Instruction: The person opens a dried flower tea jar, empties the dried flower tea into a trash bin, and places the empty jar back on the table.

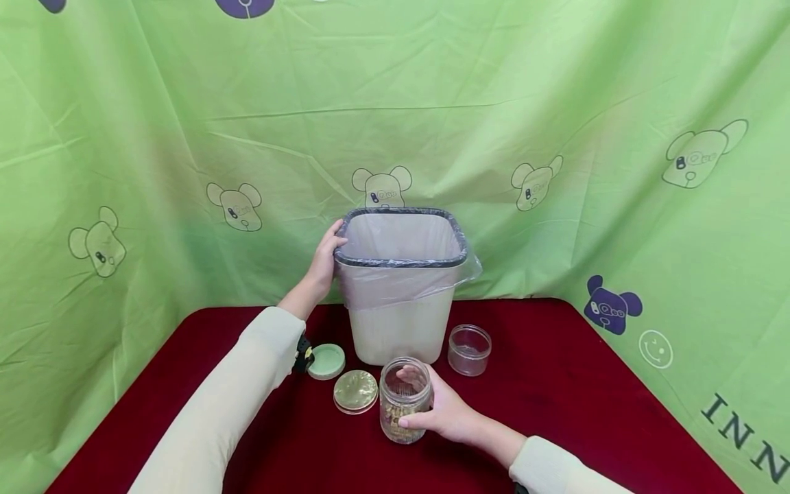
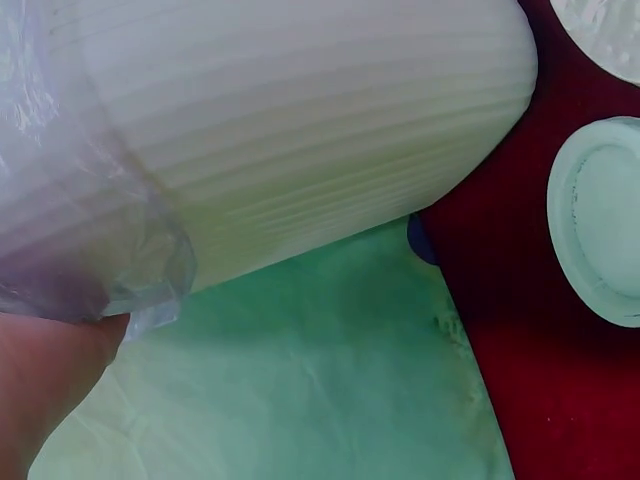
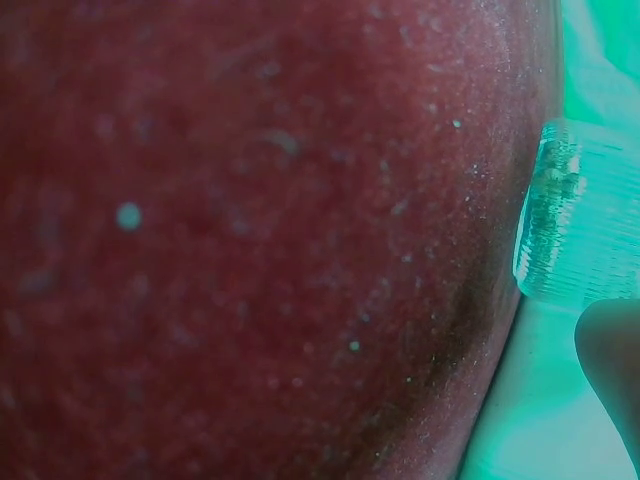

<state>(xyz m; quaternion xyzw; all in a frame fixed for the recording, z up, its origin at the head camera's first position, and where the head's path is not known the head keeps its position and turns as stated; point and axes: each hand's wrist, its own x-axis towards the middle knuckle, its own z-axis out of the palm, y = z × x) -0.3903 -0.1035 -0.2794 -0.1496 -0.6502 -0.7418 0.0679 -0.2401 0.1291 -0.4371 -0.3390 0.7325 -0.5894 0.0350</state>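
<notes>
A white trash bin [image 1: 398, 329] with a dark rim and a thin clear liner bag [image 2: 110, 230] stands upright. My left hand [image 1: 324, 261] holds its rim on the left side, fingertips over the edge. In the left wrist view part of that hand [image 2: 50, 375] lies against the liner. My right hand [image 1: 453, 412] grips an uncapped clear jar [image 1: 398, 391] from the right, its thumb across the front. Small tan-brown pieces lie in the jar's lower part; their kind cannot be told. The right wrist view shows the jar [image 3: 580, 215] at its right edge, beside a blurred finger [image 3: 615, 350].
Left of the jar lie a gold-coloured lid [image 1: 356, 391] and a pale green lid [image 1: 326, 361]. A short clear container [image 1: 469, 350] stands right of the bin. All rest on a dark red tablecloth [image 1: 524, 425], with a green printed curtain [image 1: 395, 82] behind and at the sides.
</notes>
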